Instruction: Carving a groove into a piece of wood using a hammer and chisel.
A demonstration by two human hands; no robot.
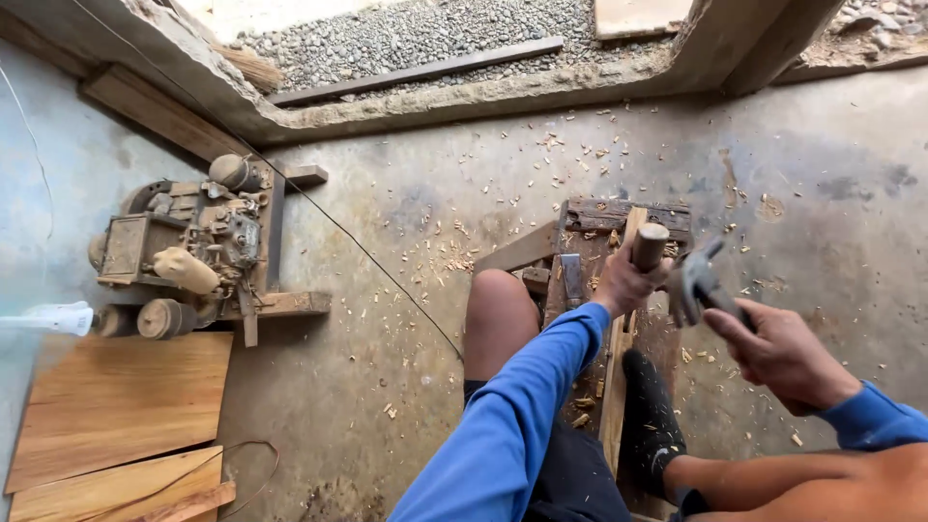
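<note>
Down at the centre, a round wooden handle (649, 246) stands nearly upright over a long wooden strip (616, 372) that lies on a low, worn wooden stand (619, 215). The left hand (626, 284) has its grip clamped around the handle, just below its rounded top. Just to the right, the right hand (778, 350) has its grip closed on a hammer (698, 280), whose grey metal head is blurred and raised near the handle's top. Both arms wear blue sleeves. A bare knee (497, 314) sits left of the stand, and a foot in a black sock (651, 416) rests beside the strip. Wood chips (541, 159) litter the concrete floor (387, 387). Well apart on the left sit an old dusty engine (188, 253) and flat wooden boards (121, 401).
</note>
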